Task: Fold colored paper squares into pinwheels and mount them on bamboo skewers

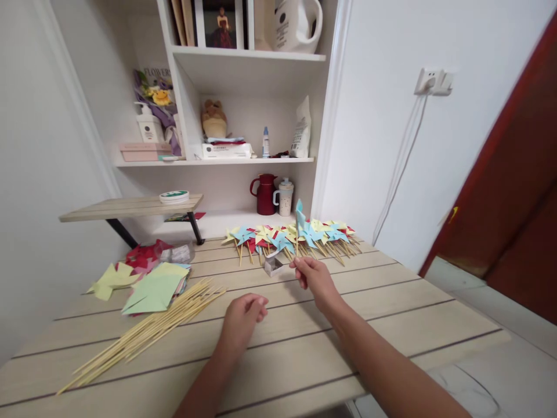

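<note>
My right hand (pixel 311 276) pinches the thin wooden stick of a blue paper pinwheel (pixel 300 215), held upright in front of me. Behind it, a row of finished pinwheels (pixel 281 239) in blue, yellow and red lies along the back of the table, sticks towards me. Just left of that hand sits a small grey open box (pixel 273 266). My left hand (pixel 244 319) hovers over the middle of the table, fingers curled together, with nothing visible in it. To its left lies a bundle of bare wooden sticks (pixel 152 331).
Left of the sticks are stacked green paper squares (pixel 156 290), a yellow cut sheet (pixel 111 280), red paper pieces (pixel 143 255) and a clear container (pixel 178 253). A raised wooden stand (pixel 126 208) carries a round white tape roll (pixel 174 197). A red jug (pixel 265 194) and cup (pixel 285 197) stand behind.
</note>
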Motion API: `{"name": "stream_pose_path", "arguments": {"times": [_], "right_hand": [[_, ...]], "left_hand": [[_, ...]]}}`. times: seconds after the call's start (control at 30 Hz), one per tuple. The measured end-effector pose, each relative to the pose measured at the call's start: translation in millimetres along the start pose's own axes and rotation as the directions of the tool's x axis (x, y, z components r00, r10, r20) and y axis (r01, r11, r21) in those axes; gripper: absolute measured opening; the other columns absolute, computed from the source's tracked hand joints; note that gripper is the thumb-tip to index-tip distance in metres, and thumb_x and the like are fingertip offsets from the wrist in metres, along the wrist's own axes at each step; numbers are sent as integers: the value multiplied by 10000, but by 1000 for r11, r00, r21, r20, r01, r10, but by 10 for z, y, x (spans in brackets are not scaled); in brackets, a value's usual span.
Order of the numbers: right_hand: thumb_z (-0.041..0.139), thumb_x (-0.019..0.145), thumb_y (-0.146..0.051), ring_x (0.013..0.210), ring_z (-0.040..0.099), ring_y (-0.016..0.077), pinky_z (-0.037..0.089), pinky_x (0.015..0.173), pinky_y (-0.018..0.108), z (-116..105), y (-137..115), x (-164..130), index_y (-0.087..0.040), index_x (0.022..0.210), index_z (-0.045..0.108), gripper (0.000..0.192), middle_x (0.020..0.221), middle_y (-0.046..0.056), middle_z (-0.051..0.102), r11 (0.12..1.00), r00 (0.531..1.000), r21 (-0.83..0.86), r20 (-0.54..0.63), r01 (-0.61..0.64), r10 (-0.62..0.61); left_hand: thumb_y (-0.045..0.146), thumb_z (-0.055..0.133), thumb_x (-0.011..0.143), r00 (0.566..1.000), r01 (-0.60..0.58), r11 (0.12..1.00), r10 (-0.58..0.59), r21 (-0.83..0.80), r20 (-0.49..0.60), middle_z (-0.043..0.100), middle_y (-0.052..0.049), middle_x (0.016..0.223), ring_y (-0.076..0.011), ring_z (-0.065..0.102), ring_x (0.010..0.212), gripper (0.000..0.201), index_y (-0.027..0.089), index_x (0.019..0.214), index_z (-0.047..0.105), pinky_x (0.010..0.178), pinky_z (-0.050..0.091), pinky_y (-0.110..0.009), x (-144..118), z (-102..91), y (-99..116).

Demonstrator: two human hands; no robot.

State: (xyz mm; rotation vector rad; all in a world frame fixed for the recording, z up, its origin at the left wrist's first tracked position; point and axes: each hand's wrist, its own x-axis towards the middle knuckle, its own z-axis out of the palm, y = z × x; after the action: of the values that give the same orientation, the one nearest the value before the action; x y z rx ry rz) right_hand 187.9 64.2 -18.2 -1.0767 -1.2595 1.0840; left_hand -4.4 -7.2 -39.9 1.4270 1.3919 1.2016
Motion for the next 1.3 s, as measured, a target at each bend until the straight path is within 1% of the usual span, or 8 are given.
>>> {"name": "stream_pose_path", "arguments": {"times": [0.13, 0.23, 0.47, 0.57, 0.67, 0.8, 0.93, 1.3], "right_hand": [[604, 751, -607, 421, 397, 88, 293, 411, 232, -231, -64, 103, -152, 778, 651, 459, 552, -26, 522, 1000, 998, -26, -65, 13, -15], [574, 769, -617, 429, 410, 89, 320, 420, 235, -479, -119, 167, -144, 801, 658, 482, 576, -11, 539, 994, 992, -101, -119, 33, -45], [477, 845, -531, 476, 498, 127, 404, 498, 263, -1318, -71, 345, -148, 805, 677, 434, 604, 21, 600, 891, 941, -449, -324, -65, -94], [464, 876, -463, 526, 560, 148, 416, 563, 278, -1642, 30, 367, -153, 787, 703, 402, 656, 55, 665, 768, 922, -614, -377, -183, -81], [470, 895, -397, 695, 636, 204, 404, 622, 292, -1843, 120, 356, -173, 766, 709, 353, 747, 88, 716, 613, 914, -737, -401, -285, -57], [468, 924, -375, 945, 649, 273, 404, 697, 315, -1942, 180, 384, -184, 819, 717, 332, 968, 140, 734, 421, 908, -830, -417, -364, -36], [464, 942, -365, 1029, 643, 286, 417, 753, 325, -1942, 195, 464, -181, 904, 729, 325, 1068, 160, 718, 298, 917, -876, -398, -379, -4], [462, 950, -351, 1067, 647, 286, 436, 771, 322, -1850, 207, 590, -160, 999, 724, 328, 1138, 173, 704, 179, 937, -921, -347, -347, 35]], "left_hand": [[234, 555, 801, 964, -260, 902, 224, 343, 141, 705, -64, 759, -228, 621, 759, 191, 224, 729, 732, 721, 425, -312, -43, 43, -4], [236, 560, 817, 923, -379, 803, 297, 459, 244, 701, -71, 798, -239, 614, 804, 195, 242, 751, 743, 766, 411, -334, -68, 53, 9], [260, 485, 877, 918, -392, 731, 269, 558, 291, 701, -92, 867, -253, 619, 862, 268, 230, 841, 749, 805, 438, -363, -16, 44, -74], [273, 478, 883, 916, -397, 725, 273, 562, 294, 704, -90, 869, -250, 624, 866, 277, 232, 853, 750, 812, 447, -364, 11, 43, -103], [278, 472, 884, 917, -395, 720, 265, 571, 299, 704, -91, 868, -252, 631, 870, 285, 226, 854, 750, 816, 453, -370, 24, 41, -101], [306, 476, 884, 915, -397, 727, 268, 561, 300, 708, -90, 868, -258, 638, 870, 286, 230, 855, 750, 822, 462, -379, 29, 30, -87], [325, 504, 867, 911, -405, 743, 282, 532, 301, 723, -92, 873, -260, 645, 866, 271, 238, 855, 760, 822, 476, -377, 39, 20, -97], [326, 475, 887, 903, -424, 723, 290, 545, 318, 712, -92, 871, -258, 640, 866, 292, 233, 868, 752, 814, 475, -378, 26, 15, -87]]}}
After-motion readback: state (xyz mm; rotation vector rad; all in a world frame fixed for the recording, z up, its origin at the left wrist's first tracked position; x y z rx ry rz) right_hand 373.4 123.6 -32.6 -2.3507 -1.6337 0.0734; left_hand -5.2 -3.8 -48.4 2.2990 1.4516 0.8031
